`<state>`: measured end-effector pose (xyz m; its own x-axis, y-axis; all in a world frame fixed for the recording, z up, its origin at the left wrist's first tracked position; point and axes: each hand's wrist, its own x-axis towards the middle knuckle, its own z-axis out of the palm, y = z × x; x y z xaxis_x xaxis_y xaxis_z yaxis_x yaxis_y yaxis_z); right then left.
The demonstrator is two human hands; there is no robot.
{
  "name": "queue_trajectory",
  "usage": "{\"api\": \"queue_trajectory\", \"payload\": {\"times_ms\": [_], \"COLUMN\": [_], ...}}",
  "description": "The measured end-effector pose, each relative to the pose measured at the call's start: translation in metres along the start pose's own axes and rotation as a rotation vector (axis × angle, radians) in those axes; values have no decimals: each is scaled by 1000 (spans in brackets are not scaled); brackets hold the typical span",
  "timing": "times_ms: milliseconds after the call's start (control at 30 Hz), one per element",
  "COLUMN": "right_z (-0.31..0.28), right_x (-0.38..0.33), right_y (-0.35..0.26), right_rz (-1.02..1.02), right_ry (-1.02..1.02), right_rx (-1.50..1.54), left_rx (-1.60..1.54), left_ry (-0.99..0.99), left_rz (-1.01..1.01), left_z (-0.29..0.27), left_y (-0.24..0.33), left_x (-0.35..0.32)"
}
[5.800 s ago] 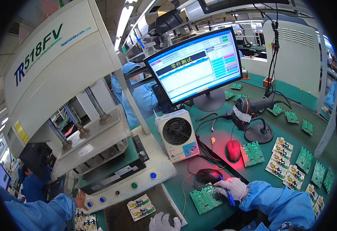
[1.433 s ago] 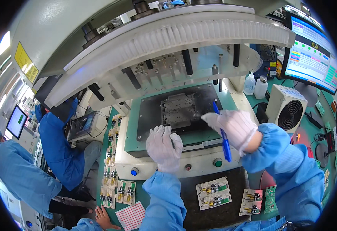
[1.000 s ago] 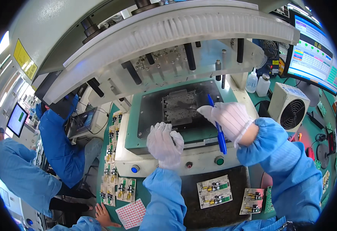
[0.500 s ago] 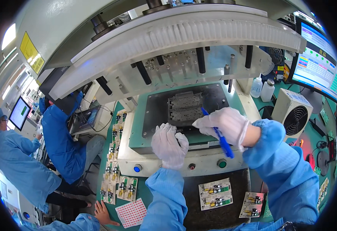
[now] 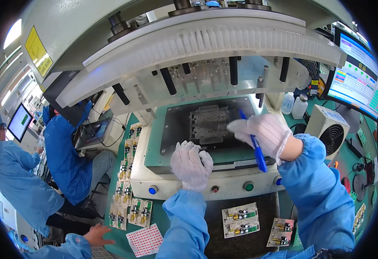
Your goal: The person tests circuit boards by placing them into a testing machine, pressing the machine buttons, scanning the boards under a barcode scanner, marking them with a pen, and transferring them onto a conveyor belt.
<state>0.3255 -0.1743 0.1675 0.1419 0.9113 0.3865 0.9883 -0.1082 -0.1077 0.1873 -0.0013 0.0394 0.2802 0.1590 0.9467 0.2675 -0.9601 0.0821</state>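
Observation:
My right hand [image 5: 262, 133], in a white glove, is closed round a blue pen [image 5: 258, 153] that slants across the palm. It hovers over the right part of a black fixture plate [image 5: 171, 125]. A recessed dark nest [image 5: 209, 123] with small holes sits in the plate's middle. At the plate's front edge is my left hand [image 5: 192, 165], also gloved, its fingers curled in; anything inside them is hidden. Below, on a dark mat [image 5: 223, 211], lies a circuit board panel [image 5: 241, 220] with mounted parts. Another board panel [image 5: 280, 232] is to its right.
A clear press plate [image 5: 214, 75] with black posts hangs above the fixture. Several board panels [image 5: 122, 192] line the left side, beside a sheet of red labels [image 5: 144, 240]. A co-worker's hand [image 5: 97, 234] is at lower left. A fan unit [image 5: 329, 127], bottles and a monitor [image 5: 356, 73] stand right.
My right hand has drawn a little to the right, away from the nest, with the pen. My left hand stays at the front edge. The co-worker's hand has moved left off the green surface.

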Motion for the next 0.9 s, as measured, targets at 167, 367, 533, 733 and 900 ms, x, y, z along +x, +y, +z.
{"api": "queue_trajectory", "payload": {"times_ms": [167, 367, 533, 733, 900], "right_z": [24, 49, 44, 34, 43], "right_x": [4, 9, 17, 7, 2], "right_y": [1, 16, 4, 6, 12], "right_rz": [261, 271, 242, 321, 134], "right_ry": [9, 5, 43, 80, 156], "right_rx": [-495, -405, -246, -499, -252], "left_rx": [8, -514, -768, -550, -518], "left_ry": [37, -875, -1633, -1715, -1695], "left_rz": [30, 203, 383, 419, 384], "left_z": [1, -77, -128, -114, -113], "left_y": [-3, 14, 48, 66, 71], "left_x": [0, -7, -26, -52, -57]}}
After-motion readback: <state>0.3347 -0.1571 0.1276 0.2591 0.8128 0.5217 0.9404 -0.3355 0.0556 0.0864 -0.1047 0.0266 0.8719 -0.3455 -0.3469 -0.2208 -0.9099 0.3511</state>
